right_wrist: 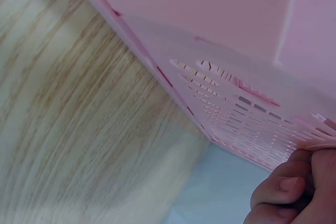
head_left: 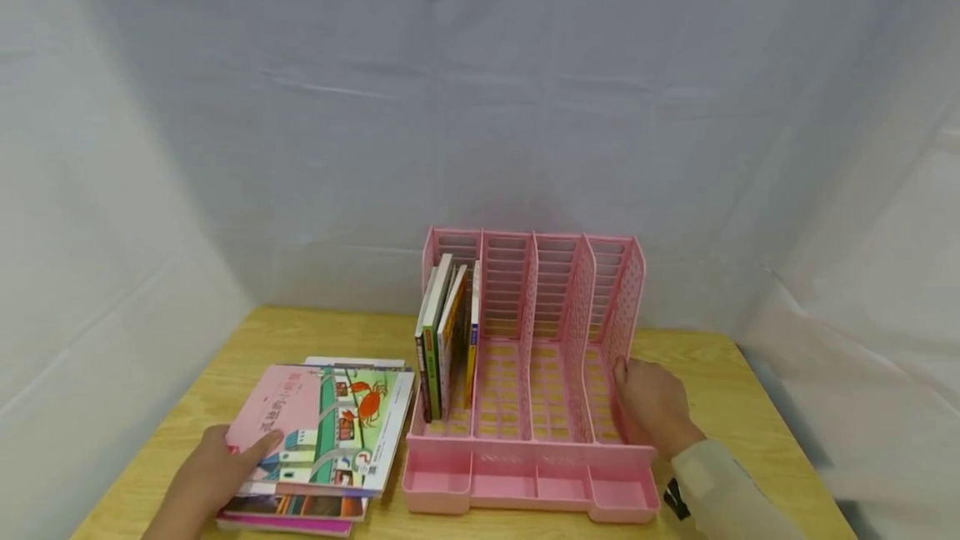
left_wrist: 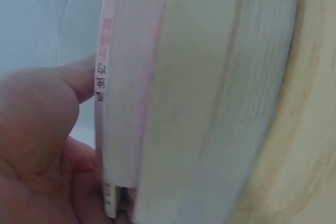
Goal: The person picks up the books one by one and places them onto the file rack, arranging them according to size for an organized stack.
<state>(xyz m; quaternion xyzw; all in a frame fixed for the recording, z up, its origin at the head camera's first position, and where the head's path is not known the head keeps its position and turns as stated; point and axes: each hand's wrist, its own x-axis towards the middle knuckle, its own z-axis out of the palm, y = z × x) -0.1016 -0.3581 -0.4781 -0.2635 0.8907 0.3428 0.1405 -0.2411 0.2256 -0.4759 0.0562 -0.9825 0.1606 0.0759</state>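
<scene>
**Top book flat under the left hand, rack just to its right**

The top book (head_left: 322, 432) lies flat on a stack (head_left: 285, 527) in the lower left of the frame. The left hand (head_left: 206, 473) meets it at its lower-left corner, so the book reaches away from the fingers toward the upper right. Its long axis looks to run across the frame, slightly askew, with the pink title end to the left and the white strip to the right. In the left wrist view, the thumb presses the cover and the fingers curl at the page edges, so they appear clamped on the book; how many books they take in I cannot tell.

The rack (head_left: 525, 448) stands right of the stack, near the lower middle of the frame. Several books (head_left: 431, 365) stand in its leftmost slot, the side nearest the stack, spines toward the viewer. The relation that counts, I judge, is flat against upright: the top book lies level, while the slots run upright and front to back.

The left hand is clearly nearer the top book. The right hand (head_left: 656, 398), well apart, grips the rack's right wall, fingers curled tight together on its outer face.
</scene>
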